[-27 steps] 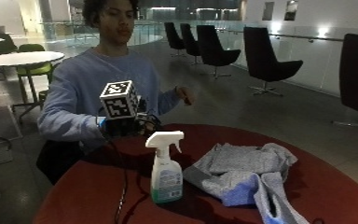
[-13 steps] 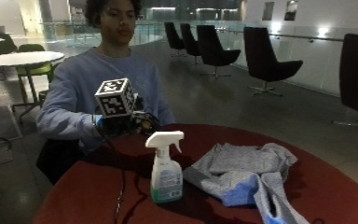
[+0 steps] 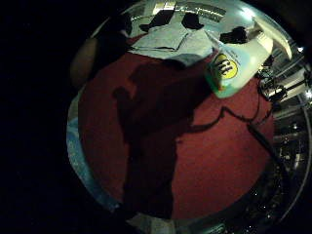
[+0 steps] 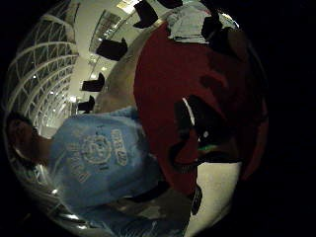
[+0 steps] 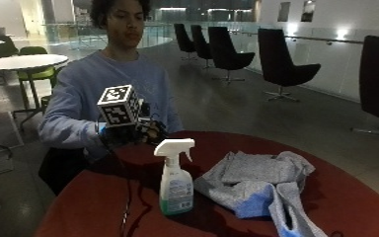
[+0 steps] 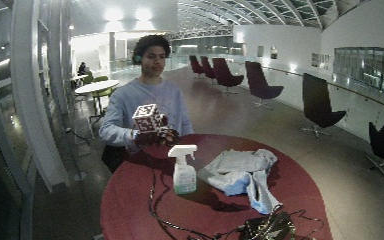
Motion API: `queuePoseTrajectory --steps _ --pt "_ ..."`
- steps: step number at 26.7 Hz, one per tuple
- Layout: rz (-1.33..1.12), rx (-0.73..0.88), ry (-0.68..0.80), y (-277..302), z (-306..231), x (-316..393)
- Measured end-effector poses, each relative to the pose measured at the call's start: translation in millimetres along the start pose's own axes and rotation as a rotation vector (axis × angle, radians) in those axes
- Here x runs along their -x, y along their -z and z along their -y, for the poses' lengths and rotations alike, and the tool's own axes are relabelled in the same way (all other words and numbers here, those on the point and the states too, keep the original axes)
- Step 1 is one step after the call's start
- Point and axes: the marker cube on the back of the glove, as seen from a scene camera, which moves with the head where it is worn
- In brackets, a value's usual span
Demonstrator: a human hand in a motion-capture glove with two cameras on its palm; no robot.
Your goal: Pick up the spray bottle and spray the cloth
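A white-topped spray bottle [image 5: 175,177] with pale green liquid stands upright on the round red table [image 5: 91,207], untouched. To its right lies a crumpled grey cloth [image 5: 262,175] with a blue patch. My gloved right hand [image 5: 137,134] hovers over the table's far edge, behind and left of the bottle, with relaxed fingers that hold nothing. The little finger side palm view shows the bottle [image 3: 234,66] beside the cloth [image 3: 168,41] on the red top. In the wide outside view the bottle [image 6: 184,172] stands left of the cloth [image 6: 235,167], in front of the hand [image 6: 155,136].
A black cable [image 5: 124,207] runs across the table left of the bottle. A dark bundle of gear [image 6: 265,227] sits at the table's near edge. Black chairs [image 5: 282,66] stand well behind.
The bare left hand, raised beside the gloved hand a second ago, has dropped out of sight. The gloved hand has barely shifted. Bottle and cloth have not moved.
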Motion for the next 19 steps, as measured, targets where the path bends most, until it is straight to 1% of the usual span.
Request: queuePoseTrajectory --steps 9,13,19 --pt "0.174 -0.027 -0.097 7 -13 -24" --pt "0.204 -0.046 -0.166 13 -15 -47" --pt "0.281 -0.132 -0.272 26 -9 -92"
